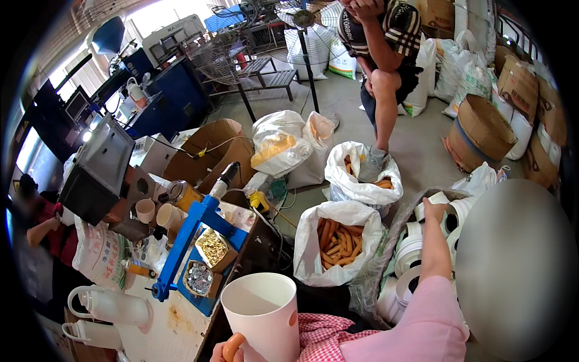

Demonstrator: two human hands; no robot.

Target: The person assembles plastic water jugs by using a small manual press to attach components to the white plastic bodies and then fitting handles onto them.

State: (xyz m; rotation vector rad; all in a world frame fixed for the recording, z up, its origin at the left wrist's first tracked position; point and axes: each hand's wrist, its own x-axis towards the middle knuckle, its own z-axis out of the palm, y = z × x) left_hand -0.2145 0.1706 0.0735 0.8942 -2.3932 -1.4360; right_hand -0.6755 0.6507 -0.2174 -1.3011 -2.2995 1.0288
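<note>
You stretch your right arm (436, 253) well forward, right hand (434, 210) foremost, and hold your left hand (218, 353) low and curled

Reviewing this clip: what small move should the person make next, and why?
Probably lift the white part clear of the pile of white parts. The right hand appears to have hold of it, among close-packed neighbours, while the left hand seems to grip the orange-brown handle beside the open-topped white container.
</note>
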